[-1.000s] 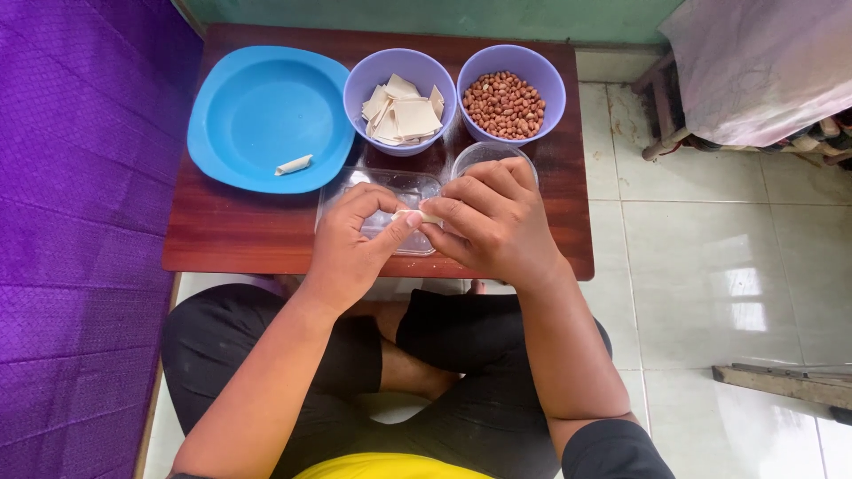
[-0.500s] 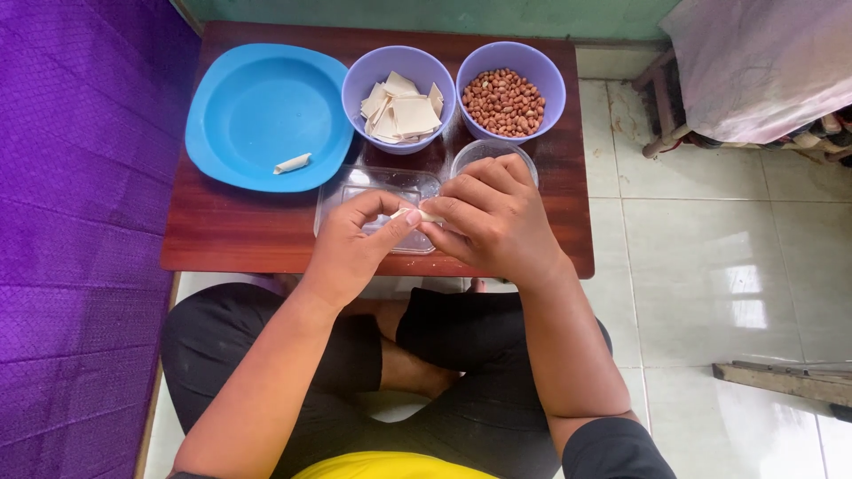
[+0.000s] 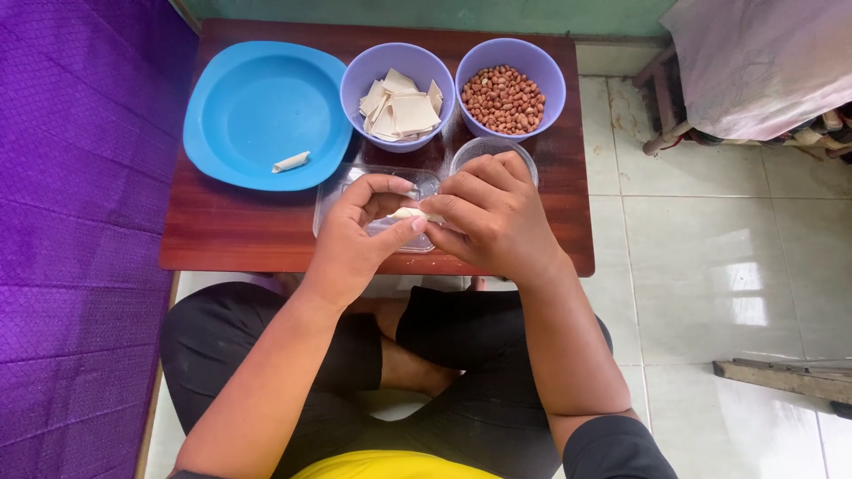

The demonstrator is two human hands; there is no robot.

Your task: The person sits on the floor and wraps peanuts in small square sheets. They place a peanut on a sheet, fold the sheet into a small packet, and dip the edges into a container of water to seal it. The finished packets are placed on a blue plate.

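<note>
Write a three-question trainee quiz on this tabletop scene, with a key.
1. True or false: the blue plate holds one rolled piece.
2. Which bowl holds peanuts? A: the right-hand purple bowl. B: the left-hand purple bowl.
3. Fill in: the left hand and right hand pinch a pale wrapper over a clear ____ tray.

Key: 1 true; 2 A; 3 plastic.
</note>
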